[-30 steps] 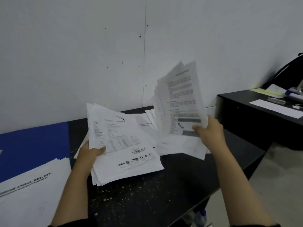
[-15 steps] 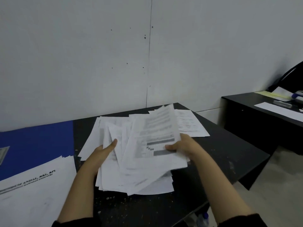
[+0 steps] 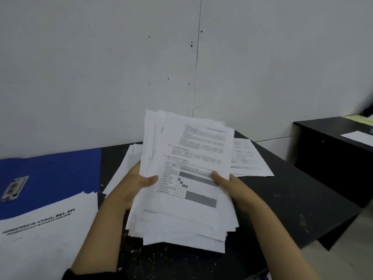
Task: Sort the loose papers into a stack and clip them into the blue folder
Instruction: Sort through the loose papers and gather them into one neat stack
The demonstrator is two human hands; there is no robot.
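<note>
- Left hand (image 3: 135, 181) grips the left edge of a thick, uneven bundle of papers (image 3: 187, 178); thumb lies across the top sheet, fingers are hidden behind the bundle.
- Right hand (image 3: 232, 186) grips the right edge of the same bundle, thumb pressed on the printed table of the top sheet, fingers underneath and out of sight.
- Bundle is held tilted, top edge leaning away toward the wall (image 3: 101, 67). Sheets are not squared: edges fan out at the top left and bottom. Cannot tell whether the lower edge touches the black table (image 3: 282, 199).
- Top sheet shows text paragraphs above a grid chart with grey shaded blocks; print too blurred to read.
- Blue folder (image 3: 50, 178) lies open and flat at the left of the table, against the wall, its metal clip (image 3: 14, 187) showing near the left edge of frame.
- A white stack with a bold title page (image 3: 40, 239) rests over the folder's near part.
- More loose sheets (image 3: 248, 158) lie flat on the table behind the bundle, to the right; others (image 3: 125, 164) show behind the left hand.
- A second black desk (image 3: 333, 158) stands at the right with a white sheet (image 3: 357, 137) on it.
</note>
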